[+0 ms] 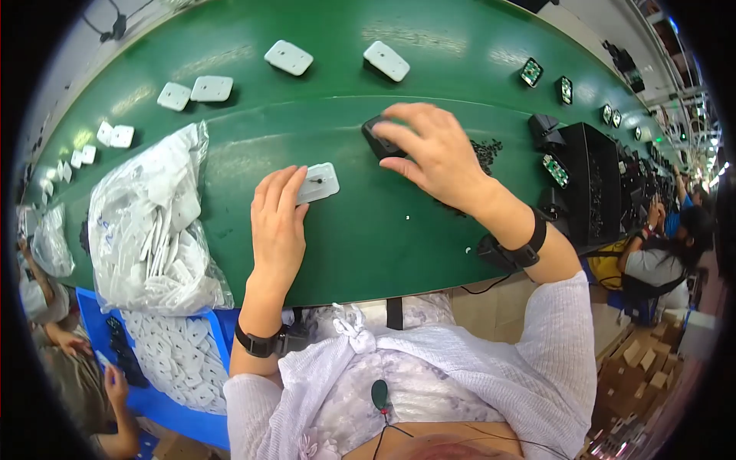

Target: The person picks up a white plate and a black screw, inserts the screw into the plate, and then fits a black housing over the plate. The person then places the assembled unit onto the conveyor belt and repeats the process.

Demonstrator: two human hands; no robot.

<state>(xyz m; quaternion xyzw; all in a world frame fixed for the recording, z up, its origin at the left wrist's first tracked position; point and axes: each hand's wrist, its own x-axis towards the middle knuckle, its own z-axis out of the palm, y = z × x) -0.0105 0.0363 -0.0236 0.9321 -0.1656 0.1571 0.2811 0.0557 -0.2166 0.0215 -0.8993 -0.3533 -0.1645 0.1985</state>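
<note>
My left hand (pixel 279 215) grips the left end of a small white plastic cover (pixel 326 181), its fingers over the edge and the thumb at the near side. A small black part (pixel 316 181) lies on the cover. Farther right, my right hand (pixel 435 149) is closed around a black plastic case (pixel 376 138), which its fingers partly hide. Just right of that hand, a pile of small black parts (pixel 486 156) is spread on the green table (pixel 360 245).
White covers (pixel 289 57) and green circuit boards in black cases (pixel 531 72) line the far side. A clear bag of white parts (pixel 149 222) lies left, above a blue crate (pixel 222 337) of white pieces. A black bin (pixel 586 184) stands right. Other people sit at both sides.
</note>
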